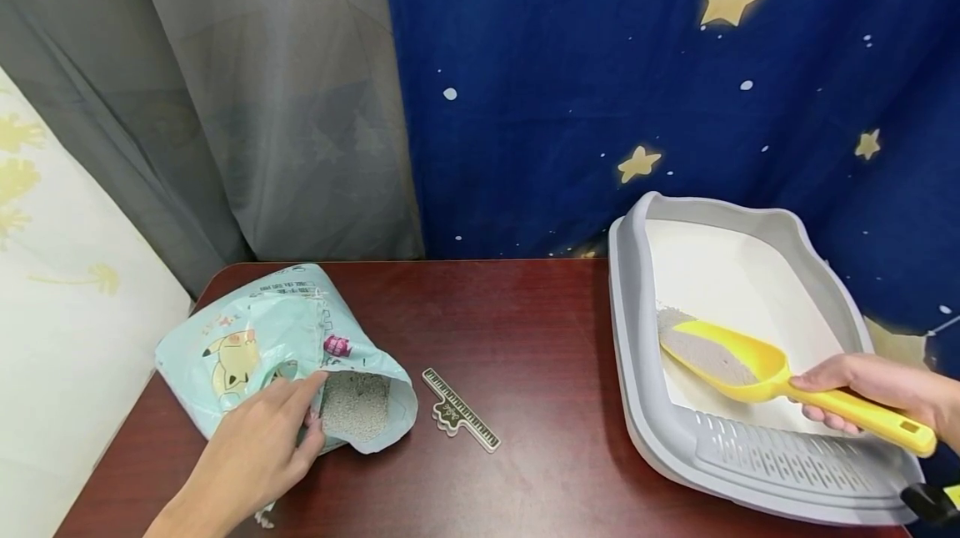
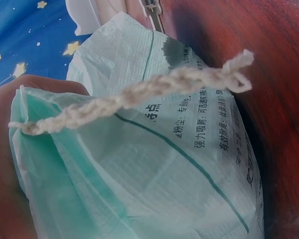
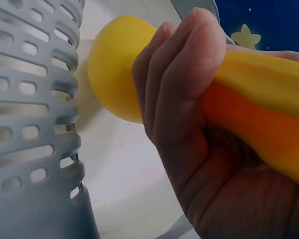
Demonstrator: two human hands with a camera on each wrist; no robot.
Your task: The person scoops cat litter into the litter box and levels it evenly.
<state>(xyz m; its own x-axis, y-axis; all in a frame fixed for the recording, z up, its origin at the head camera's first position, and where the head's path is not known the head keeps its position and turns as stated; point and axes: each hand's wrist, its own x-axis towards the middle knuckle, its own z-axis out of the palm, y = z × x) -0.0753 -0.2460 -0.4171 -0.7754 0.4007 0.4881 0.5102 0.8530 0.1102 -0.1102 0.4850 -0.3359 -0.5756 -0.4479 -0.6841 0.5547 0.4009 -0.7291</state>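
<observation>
yellow scoop, gripped by the right hand, seems mid-pour over the tray; emptying its litter likely needs more tilt. left hand pinches the bag.

The reddish-brown table directly supports a flat keyboard-patterned piece. Left of the piece, just beside: light-blue bag, open mouth facing it. Right of the piece, well apart: grey tray.

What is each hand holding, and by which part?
The right hand holds the yellow scoop by its handle; the left hand grips the bag by its open mouth's edge.
</observation>
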